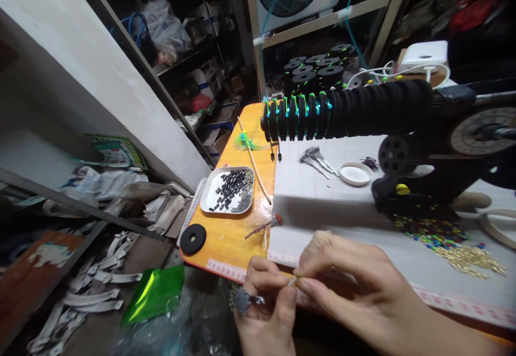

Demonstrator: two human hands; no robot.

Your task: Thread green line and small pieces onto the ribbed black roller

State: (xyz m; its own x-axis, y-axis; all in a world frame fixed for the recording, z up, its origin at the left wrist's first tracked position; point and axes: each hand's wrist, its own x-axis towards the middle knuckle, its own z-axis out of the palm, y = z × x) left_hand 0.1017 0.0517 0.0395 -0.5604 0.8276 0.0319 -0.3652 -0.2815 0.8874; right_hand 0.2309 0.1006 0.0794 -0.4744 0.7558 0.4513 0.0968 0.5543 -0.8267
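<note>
My left hand [268, 318] is closed at the front edge of the table, with a bundle of grey bead-like tips [242, 301] tucked in its curled fingers. A white, shiny end [260, 300] shows beside those tips. Between the thumb and forefinger of the same hand is a small, thin pale piece [292, 281], too small to name. My right hand [358, 283] pinches the other end of this piece, its fingertips nearly meeting the left ones. A beige cover [316, 242] wraps one right fingertip. Both palms are partly hidden.
A white tray [207, 194] holds black cylinders and small metal parts. Above the table extends a ridged black machine arm [363, 106] with green threads. Grey-tipped bundles [316, 159], a white lid [355, 173], coloured beads [433, 232] and gold pieces [467, 259] lie on the white sheet.
</note>
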